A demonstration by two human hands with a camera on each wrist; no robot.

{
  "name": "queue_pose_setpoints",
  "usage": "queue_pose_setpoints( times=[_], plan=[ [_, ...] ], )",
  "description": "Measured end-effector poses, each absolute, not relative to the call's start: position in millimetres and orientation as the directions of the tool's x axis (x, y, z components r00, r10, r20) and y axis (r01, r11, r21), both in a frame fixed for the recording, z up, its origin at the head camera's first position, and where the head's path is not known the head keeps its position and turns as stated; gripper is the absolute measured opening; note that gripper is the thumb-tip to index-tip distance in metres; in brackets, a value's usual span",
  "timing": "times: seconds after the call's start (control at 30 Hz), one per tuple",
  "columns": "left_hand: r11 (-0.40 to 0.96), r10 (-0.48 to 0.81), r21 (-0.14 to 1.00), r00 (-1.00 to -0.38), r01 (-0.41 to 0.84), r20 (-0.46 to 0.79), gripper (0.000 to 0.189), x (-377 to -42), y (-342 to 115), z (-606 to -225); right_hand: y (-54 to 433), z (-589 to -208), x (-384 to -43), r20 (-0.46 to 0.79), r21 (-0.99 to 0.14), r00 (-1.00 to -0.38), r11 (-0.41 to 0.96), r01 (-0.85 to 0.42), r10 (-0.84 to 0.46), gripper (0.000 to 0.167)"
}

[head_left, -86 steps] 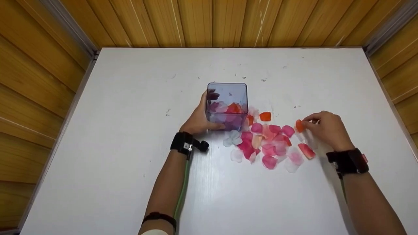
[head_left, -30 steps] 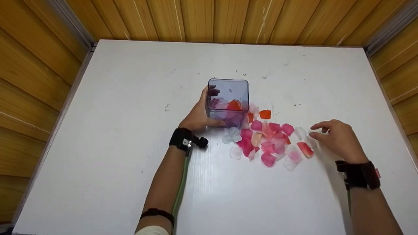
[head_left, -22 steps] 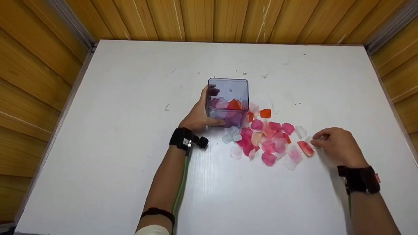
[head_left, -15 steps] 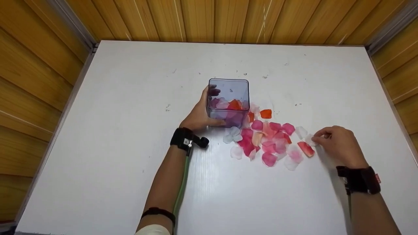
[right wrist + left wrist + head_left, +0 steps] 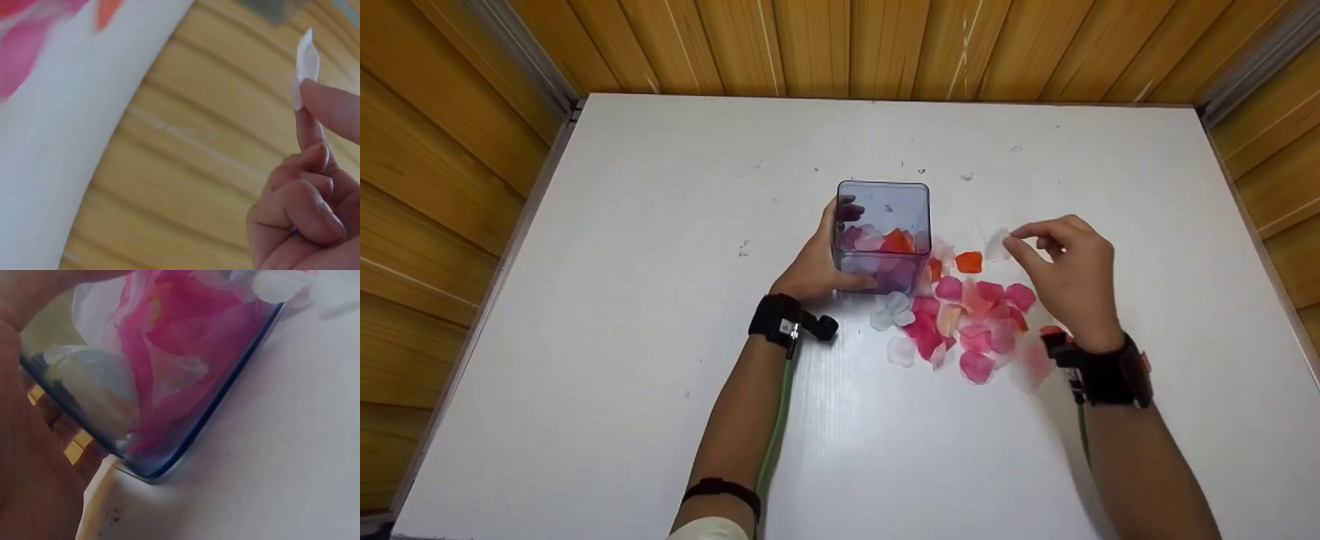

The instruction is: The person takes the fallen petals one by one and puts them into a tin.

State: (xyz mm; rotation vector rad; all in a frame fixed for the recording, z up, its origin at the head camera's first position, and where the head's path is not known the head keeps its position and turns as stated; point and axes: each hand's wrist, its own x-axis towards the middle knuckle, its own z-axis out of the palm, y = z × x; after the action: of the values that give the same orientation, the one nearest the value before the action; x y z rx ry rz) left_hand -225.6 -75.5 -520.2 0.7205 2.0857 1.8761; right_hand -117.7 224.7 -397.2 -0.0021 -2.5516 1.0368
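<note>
- We can reach into the box from above, through its uncovered top.
- On the box's left, the left hand wraps the wall and blocks us.
- Loose petals crowd the box's right and near-right sides.
- Between the box and the white petal pinched in the right hand, we have a short gap beside an orange petal.
- Left and far, we have bare table to pass over.

Blue-tinted box, mostly pink petals
</note>
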Motion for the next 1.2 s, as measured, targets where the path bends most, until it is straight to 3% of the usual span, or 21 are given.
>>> queue_pose_setpoints(
  times=[0.27, 0.6, 0.8, 0.97, 1.2],
  plan=[
    [0.046, 0.501, 0.983, -0.855, 0.179, 0.132, 0.128, -221, -73, -523, 163, -387, -151, 0.364, -0.670, -0.931, 0.700, -0.247, 0.020, 0.015],
    [0.070, 0.507, 0.979, -0.852, 0.191, 0.129, 0.132, -219, -71, -525, 146, -399, -171, 0.297, -0.609, -0.955, 0.766, -0.206, -0.021, 0.016],
    [0.071, 0.511, 0.974, -0.847, 0.213, 0.148, 0.129, -222, -74, -523, 164, -395, -165, 0.356, -0.617, -0.934, 0.747, -0.248, -0.016, 0.016],
    [0.084, 0.502, 0.974, -0.853, 0.209, 0.140, 0.128, -223, -76, -522, 203, -398, -154, 0.362, -0.589, -0.932, 0.780, -0.212, 0.021, 0.017],
    [0.088, 0.503, 0.976, -0.854, 0.201, 0.131, 0.128, -224, -76, -520, 270, -425, -133, 0.198, -0.514, -0.980, 0.854, -0.083, 0.024, 0.018]
  ],
)
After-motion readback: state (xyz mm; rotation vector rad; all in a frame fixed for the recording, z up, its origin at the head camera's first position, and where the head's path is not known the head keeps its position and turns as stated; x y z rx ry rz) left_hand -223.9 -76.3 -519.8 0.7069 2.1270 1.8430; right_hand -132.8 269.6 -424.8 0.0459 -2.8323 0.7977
